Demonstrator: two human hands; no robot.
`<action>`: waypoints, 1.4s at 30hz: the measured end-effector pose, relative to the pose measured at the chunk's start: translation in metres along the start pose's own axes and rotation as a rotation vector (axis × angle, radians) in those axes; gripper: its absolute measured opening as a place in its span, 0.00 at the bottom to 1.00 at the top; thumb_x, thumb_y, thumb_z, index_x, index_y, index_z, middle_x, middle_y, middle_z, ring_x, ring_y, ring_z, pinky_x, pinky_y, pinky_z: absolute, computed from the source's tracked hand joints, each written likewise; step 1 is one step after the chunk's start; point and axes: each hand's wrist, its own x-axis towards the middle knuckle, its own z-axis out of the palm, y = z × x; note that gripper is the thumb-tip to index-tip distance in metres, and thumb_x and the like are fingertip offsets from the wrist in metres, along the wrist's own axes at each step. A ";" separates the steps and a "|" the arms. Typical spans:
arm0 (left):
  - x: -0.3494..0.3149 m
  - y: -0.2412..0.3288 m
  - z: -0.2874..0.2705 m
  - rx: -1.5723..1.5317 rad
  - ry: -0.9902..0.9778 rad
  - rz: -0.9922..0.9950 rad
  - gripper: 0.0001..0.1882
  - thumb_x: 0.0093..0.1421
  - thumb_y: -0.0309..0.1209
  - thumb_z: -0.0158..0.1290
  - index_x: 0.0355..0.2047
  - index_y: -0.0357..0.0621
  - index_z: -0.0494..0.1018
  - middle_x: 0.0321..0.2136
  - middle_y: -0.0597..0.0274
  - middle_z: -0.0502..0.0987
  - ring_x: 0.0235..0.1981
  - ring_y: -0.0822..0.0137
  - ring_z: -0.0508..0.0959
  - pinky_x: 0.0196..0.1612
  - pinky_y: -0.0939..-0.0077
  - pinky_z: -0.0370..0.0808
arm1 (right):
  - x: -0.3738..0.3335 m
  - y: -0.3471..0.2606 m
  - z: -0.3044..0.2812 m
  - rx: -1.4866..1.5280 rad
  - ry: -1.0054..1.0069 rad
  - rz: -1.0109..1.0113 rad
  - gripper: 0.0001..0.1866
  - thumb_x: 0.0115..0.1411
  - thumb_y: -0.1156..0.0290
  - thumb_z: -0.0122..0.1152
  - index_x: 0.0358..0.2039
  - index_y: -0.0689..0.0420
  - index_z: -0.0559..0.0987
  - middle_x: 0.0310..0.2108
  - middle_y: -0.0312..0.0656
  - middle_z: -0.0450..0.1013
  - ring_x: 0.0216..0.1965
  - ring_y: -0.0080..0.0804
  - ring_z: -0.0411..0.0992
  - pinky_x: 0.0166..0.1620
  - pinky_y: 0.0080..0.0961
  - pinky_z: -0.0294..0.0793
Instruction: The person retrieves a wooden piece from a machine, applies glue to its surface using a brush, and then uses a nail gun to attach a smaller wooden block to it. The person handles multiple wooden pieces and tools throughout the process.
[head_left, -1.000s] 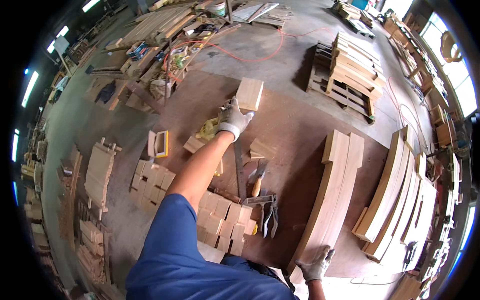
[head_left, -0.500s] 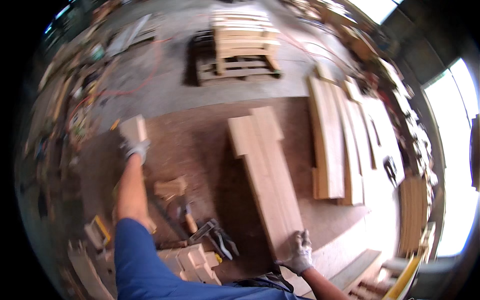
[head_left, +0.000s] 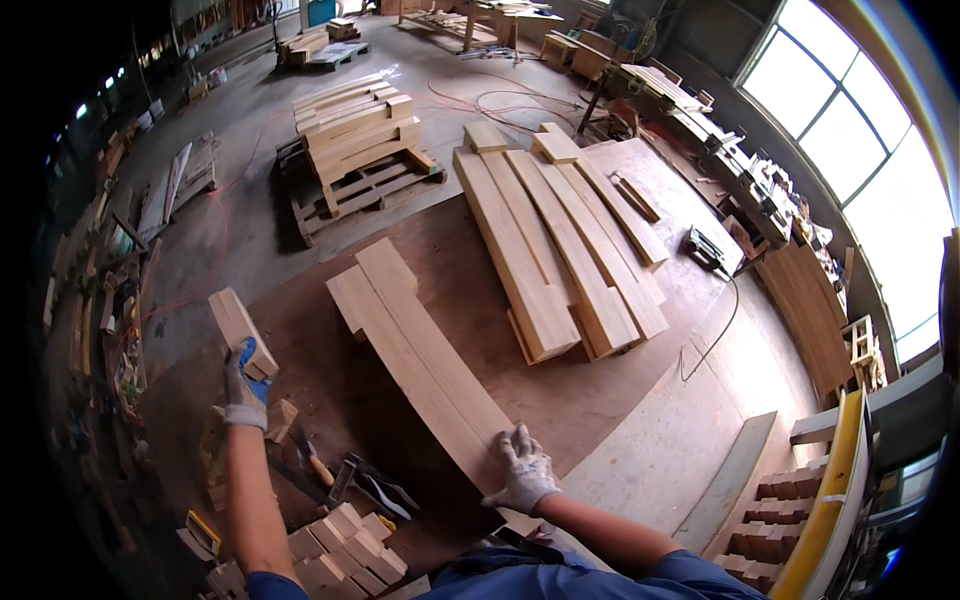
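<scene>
A short, pale wood block is gripped by my left hand, gloved with blue on it, out to the left above the brown work surface. A long wooden beam with stepped far-end pieces lies at an angle in the middle. My right hand, in a whitish glove, rests over the beam's near end with its fingers apart. Below and between the forearms lie a tool with a wooden handle and dark metal tools. Several small wood blocks sit close to my body.
Several long beams lie side by side to the right. Farther off, a wooden pallet carries stacked timber. A black power tool with a cord lies at the right. A yellow-edged rack stands near right; orange hoses cross the floor.
The view has swung to the right, so the beams and pallet appear farther left. My left hand still grips the block, and my right hand stays at the long beam's near end.
</scene>
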 end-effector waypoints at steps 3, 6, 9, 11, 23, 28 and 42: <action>-0.112 -0.019 0.091 -0.114 -0.133 -0.020 0.23 0.62 0.42 0.66 0.55 0.53 0.75 0.46 0.64 0.79 0.47 0.59 0.80 0.48 0.57 0.80 | -0.003 0.017 0.010 0.053 0.050 -0.043 0.75 0.38 0.40 0.86 0.80 0.53 0.51 0.80 0.65 0.40 0.76 0.71 0.49 0.72 0.62 0.58; -0.229 -0.066 0.171 -0.216 -0.299 -0.048 0.16 0.63 0.39 0.63 0.48 0.47 0.78 0.48 0.59 0.81 0.50 0.54 0.81 0.53 0.51 0.82 | -0.008 0.058 0.008 0.185 0.106 -0.186 0.69 0.44 0.39 0.83 0.78 0.58 0.55 0.77 0.68 0.49 0.76 0.67 0.53 0.74 0.55 0.59; -0.332 -0.134 0.221 -0.294 -0.475 -0.105 0.16 0.61 0.35 0.61 0.48 0.42 0.78 0.47 0.55 0.80 0.53 0.51 0.80 0.61 0.47 0.77 | -0.044 0.116 -0.009 0.365 0.215 -0.346 0.61 0.50 0.39 0.79 0.74 0.63 0.63 0.73 0.67 0.60 0.74 0.60 0.60 0.74 0.47 0.62; -0.401 -0.193 0.245 -0.319 -0.487 -0.220 0.23 0.60 0.35 0.61 0.54 0.41 0.75 0.52 0.52 0.79 0.56 0.48 0.79 0.63 0.43 0.76 | -0.074 0.172 -0.020 0.614 0.200 -0.412 0.58 0.51 0.39 0.79 0.73 0.63 0.66 0.71 0.65 0.63 0.72 0.58 0.65 0.72 0.46 0.66; -0.590 -0.397 0.484 -0.099 -0.736 -0.687 0.33 0.58 0.33 0.62 0.63 0.31 0.72 0.55 0.43 0.80 0.58 0.45 0.80 0.65 0.41 0.75 | -0.202 0.488 -0.080 1.356 0.072 -0.001 0.36 0.66 0.54 0.73 0.65 0.68 0.76 0.59 0.51 0.80 0.51 0.32 0.81 0.54 0.27 0.81; -0.581 -0.438 0.570 -0.128 -0.785 -0.832 0.23 0.61 0.32 0.61 0.55 0.34 0.79 0.51 0.48 0.83 0.59 0.48 0.80 0.66 0.43 0.74 | -0.197 0.573 -0.101 1.487 0.068 0.221 0.27 0.70 0.63 0.70 0.62 0.67 0.79 0.48 0.44 0.83 0.43 0.28 0.82 0.47 0.25 0.82; -0.455 -0.577 0.816 -0.131 -0.778 -1.057 0.21 0.62 0.37 0.63 0.51 0.38 0.76 0.43 0.53 0.82 0.45 0.57 0.83 0.49 0.59 0.82 | -0.004 0.801 -0.264 1.214 0.228 0.340 0.28 0.66 0.61 0.73 0.60 0.67 0.81 0.47 0.46 0.85 0.41 0.27 0.82 0.44 0.26 0.82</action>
